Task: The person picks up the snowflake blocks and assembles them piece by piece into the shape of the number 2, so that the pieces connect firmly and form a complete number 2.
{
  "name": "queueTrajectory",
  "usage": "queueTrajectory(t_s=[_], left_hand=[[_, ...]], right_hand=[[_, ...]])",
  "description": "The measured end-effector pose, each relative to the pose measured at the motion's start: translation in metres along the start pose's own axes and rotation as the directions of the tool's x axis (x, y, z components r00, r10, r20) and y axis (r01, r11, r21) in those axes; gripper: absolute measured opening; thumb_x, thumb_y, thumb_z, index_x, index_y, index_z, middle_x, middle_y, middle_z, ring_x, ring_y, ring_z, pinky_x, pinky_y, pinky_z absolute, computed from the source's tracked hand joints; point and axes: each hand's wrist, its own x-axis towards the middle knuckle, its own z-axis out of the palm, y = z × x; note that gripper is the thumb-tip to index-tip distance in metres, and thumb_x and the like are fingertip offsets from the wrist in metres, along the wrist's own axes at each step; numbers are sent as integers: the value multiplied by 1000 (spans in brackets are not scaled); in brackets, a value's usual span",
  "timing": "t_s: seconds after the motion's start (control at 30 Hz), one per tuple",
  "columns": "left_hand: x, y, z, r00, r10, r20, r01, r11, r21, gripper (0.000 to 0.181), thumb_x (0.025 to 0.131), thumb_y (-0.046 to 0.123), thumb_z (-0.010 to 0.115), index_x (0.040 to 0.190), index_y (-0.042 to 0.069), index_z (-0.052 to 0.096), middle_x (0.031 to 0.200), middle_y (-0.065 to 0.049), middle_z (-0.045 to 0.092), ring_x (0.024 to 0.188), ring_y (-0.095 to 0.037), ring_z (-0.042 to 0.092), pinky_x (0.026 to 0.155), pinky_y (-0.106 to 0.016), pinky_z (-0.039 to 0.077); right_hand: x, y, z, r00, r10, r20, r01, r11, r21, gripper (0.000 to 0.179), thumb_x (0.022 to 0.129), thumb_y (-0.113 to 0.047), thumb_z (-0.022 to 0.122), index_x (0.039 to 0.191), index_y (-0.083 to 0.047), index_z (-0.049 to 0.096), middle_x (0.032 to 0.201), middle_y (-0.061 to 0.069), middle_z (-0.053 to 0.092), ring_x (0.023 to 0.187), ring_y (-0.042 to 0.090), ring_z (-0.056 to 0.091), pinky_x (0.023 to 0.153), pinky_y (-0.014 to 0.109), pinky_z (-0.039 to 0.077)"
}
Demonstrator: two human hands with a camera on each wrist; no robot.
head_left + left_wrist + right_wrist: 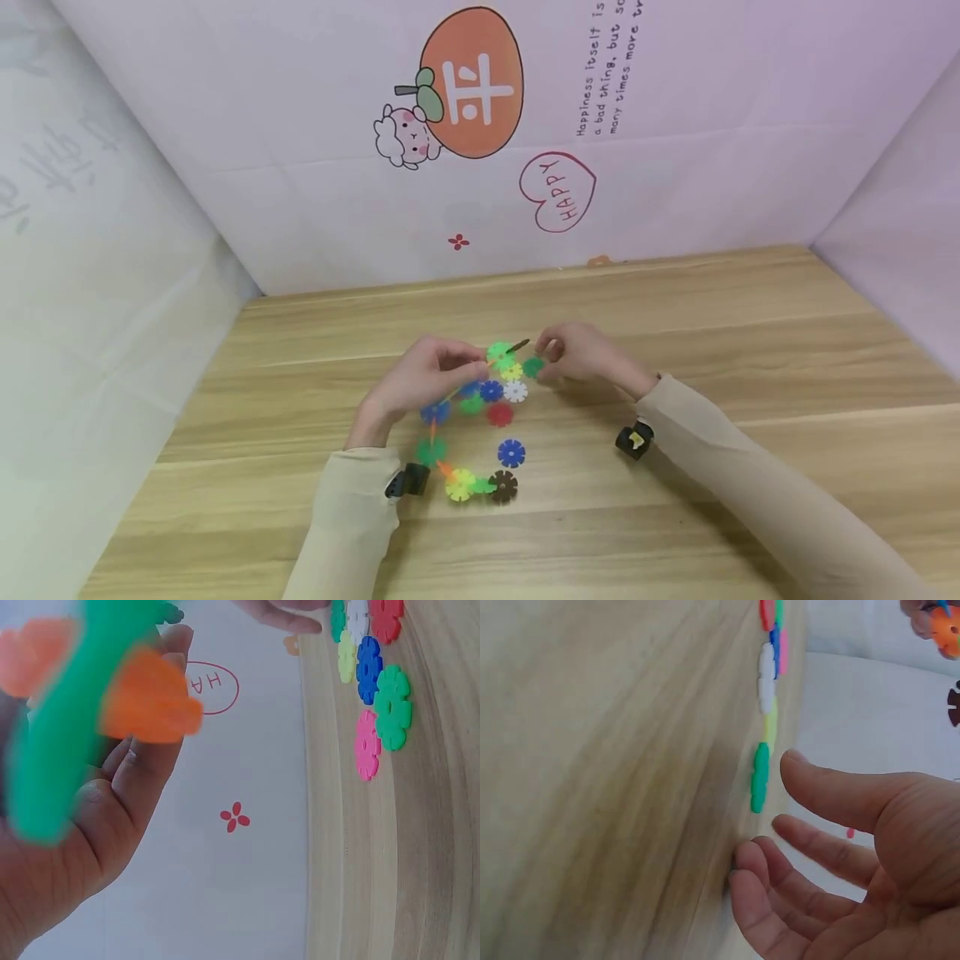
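My left hand pinches a chain of slotted plastic snowflake discs. Near its fingertips are a light green disc and a brown disc seen edge-on. Below the hand the chain runs through a blue disc, a green disc and a yellow disc to a brown disc. An orange disc shows close up in the left wrist view. With thumb and fingers apart and nothing between them, my right hand hovers beside a dark green disc on the table.
Loose discs lie grouped on the wooden table: white, red, blue, yellow and pink among them. Another blue disc shows near the chain's brown end. A printed white backdrop stands behind.
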Motion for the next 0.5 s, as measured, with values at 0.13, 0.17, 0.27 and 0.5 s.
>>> queueTrajectory(t_s=[0.13,0.17,0.27,0.5], left_hand=[[-1,0,-2,1000,-25,-8,25,1000,-4,30,93,23,64,117,5,67,108,-8,70,100,-19,65,89,-37,51],[-2,0,-2,1000,-29,-10,29,1000,-5,31,93,24,65,117,5,67,109,-9,69,100,-19,65,90,-37,51],[-2,0,-3,999,-38,-15,38,999,0,32,93,24,65,118,5,67,111,-10,69,100,-19,65,90,-38,50],[-3,0,-6,999,-37,-10,37,999,15,31,93,24,63,118,5,67,109,-7,70,98,-15,65,90,-37,50]], right_hand=[[9,-2,3,1000,-21,10,22,998,-60,37,76,-14,80,108,-4,64,94,11,65,89,26,61,77,39,51],[11,-2,4,1000,-30,9,31,997,-74,36,76,-14,80,107,-5,65,92,11,65,88,25,60,76,40,51],[14,-1,7,999,-51,2,51,993,-105,33,76,-13,80,104,-6,66,89,9,65,85,24,60,76,39,50],[17,-1,10,998,-58,-4,57,995,-88,25,75,-10,80,93,-5,62,84,7,63,79,22,58,74,37,50]])
